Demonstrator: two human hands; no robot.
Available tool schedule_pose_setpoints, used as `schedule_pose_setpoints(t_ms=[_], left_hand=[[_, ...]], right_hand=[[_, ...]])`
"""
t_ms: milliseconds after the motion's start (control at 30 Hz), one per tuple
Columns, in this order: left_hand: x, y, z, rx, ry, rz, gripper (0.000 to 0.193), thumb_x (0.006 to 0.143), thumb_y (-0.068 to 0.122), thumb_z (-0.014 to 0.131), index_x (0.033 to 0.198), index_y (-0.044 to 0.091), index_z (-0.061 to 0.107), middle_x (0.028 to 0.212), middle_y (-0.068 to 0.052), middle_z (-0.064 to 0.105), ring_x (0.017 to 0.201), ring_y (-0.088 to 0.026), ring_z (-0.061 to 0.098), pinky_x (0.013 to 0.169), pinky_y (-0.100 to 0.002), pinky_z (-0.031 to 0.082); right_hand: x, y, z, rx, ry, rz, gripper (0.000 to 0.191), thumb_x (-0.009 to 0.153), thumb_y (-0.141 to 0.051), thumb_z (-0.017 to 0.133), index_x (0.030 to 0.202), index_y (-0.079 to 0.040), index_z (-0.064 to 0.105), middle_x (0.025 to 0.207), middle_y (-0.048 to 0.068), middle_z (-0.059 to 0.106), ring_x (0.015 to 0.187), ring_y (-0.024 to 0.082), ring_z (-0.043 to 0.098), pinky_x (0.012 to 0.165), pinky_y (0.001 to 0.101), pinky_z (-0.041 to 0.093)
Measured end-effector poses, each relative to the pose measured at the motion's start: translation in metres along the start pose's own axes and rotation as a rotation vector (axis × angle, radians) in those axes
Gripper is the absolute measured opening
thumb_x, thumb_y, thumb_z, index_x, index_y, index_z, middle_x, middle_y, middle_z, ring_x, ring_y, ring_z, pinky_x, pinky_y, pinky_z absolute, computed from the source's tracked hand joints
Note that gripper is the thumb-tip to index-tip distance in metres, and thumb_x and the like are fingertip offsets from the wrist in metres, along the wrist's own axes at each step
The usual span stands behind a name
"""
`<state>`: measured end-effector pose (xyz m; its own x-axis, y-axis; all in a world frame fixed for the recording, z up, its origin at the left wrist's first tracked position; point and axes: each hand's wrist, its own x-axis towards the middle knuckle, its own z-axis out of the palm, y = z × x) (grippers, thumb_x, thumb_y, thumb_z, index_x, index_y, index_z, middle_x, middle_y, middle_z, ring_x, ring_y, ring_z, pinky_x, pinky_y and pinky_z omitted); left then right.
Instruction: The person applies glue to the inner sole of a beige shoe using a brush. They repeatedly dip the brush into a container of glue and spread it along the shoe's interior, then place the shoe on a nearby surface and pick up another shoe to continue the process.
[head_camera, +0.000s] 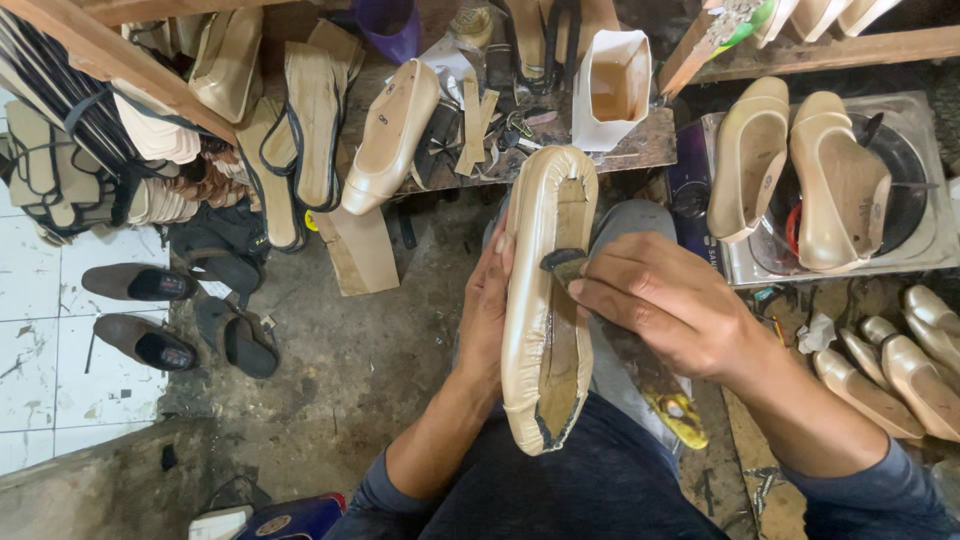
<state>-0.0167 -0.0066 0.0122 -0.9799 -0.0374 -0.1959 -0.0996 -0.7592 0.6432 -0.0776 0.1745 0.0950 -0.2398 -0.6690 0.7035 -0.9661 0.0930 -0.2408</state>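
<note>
My left hand (487, 305) is closed around the side of a cream shoe upper (545, 300) that is pulled over a last, sole side up, and it grips this piece firmly over my lap. The fingers (500, 250) wrap the left edge, with the tips resting on the folded margin. My right hand (665, 300) is clenched on a small dark tool (562, 264), held between thumb and fingertips. The tip of the tool touches the bare brown bottom of the last, just beside the left fingertips and above the middle of the shoe. I cannot tell exactly what kind of tool it is, because the fingers hide most of it.

Directly under the right hand, a stick stained with yellow glue (665, 395) lies on my knee. Beyond the toe of the held shoe, a white paper bag (610, 90) stands on a wooden bench (640, 148), and near it a single cream wedge shoe (392, 135) leans. To the right of the right hand, two cream wedge shoes (795, 170) rest on a small metal stove (925, 240). Well apart to the left of the left hand, dark slippers (140, 312) lie on the floor.
</note>
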Motion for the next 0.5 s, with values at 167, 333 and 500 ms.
schedule_pose_setpoints(t_ms=[167,333,500], left_hand=[[0.002,-0.003,-0.001,-0.006,0.017,-0.009,0.06,0.107,0.037,0.052,0.158,0.008,0.042,0.146,-0.007,0.059,0.126,-0.015,0.06,0.107,-0.031,0.051],[0.0,-0.002,0.001,-0.007,-0.01,-0.006,0.06,0.107,0.038,0.052,0.159,0.01,0.041,0.145,-0.007,0.058,0.124,-0.018,0.058,0.104,-0.034,0.051],[0.002,0.002,0.001,0.08,0.005,0.003,0.062,0.108,0.041,0.048,0.16,0.009,0.04,0.148,-0.007,0.057,0.127,-0.016,0.059,0.106,-0.031,0.051]], right_hand=[[0.004,0.001,-0.001,0.001,-0.009,-0.001,0.029,0.085,-0.006,0.072,0.107,0.012,0.067,0.102,0.019,0.066,0.095,0.035,0.07,0.082,0.0468,0.06],[-0.004,-0.003,0.0,0.009,-0.006,0.019,0.036,0.079,-0.008,0.069,0.107,0.015,0.066,0.105,0.023,0.066,0.096,0.038,0.069,0.082,0.0485,0.059],[-0.011,0.003,0.002,0.111,-0.017,0.056,0.031,0.082,-0.006,0.072,0.107,0.013,0.068,0.106,0.02,0.068,0.098,0.035,0.07,0.084,0.0437,0.059]])
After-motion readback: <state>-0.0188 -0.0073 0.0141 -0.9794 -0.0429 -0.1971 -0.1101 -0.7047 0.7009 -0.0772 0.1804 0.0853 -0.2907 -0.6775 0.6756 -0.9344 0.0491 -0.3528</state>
